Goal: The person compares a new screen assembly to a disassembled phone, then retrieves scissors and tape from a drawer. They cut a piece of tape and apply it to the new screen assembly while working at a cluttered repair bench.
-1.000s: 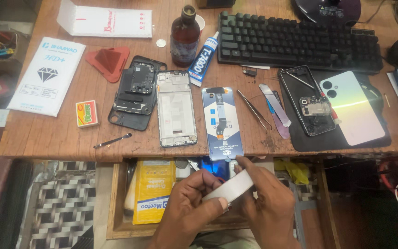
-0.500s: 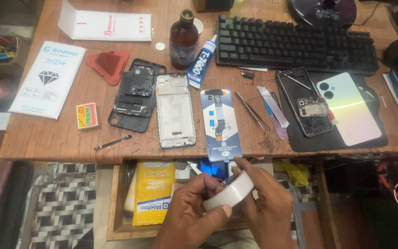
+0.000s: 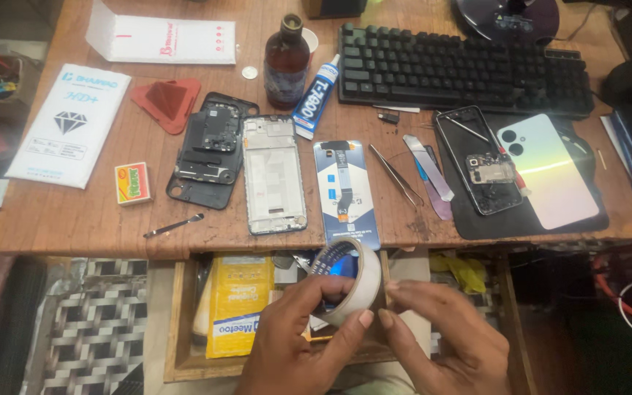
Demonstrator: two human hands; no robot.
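Observation:
Over an open wooden drawer [image 3: 184, 366], my left hand [image 3: 294, 336] grips a roll of pale tape [image 3: 356, 281], with fingers inside its core and the thumb on the outer side. My right hand [image 3: 440, 336] rests its fingertips against the roll's lower right edge. On the desk just above the roll lies a blue phone screen panel [image 3: 347, 192] with a flex cable. A white phone mid-frame [image 3: 273, 174] and a black phone frame [image 3: 208, 150] lie to its left.
Tweezers [image 3: 396, 175], pry tools [image 3: 427, 167], an opened phone [image 3: 480, 161] and a shiny back cover [image 3: 546, 170] lie on a black mat. Farther back are a keyboard [image 3: 462, 69], brown bottle [image 3: 285, 62] and glue tube [image 3: 314, 99]. A yellow packet [image 3: 237, 303] lies in the drawer.
The tape roll was turned from lying flat between my hands to standing on edge, its hole facing me. Both hands rose slightly toward the desk edge.

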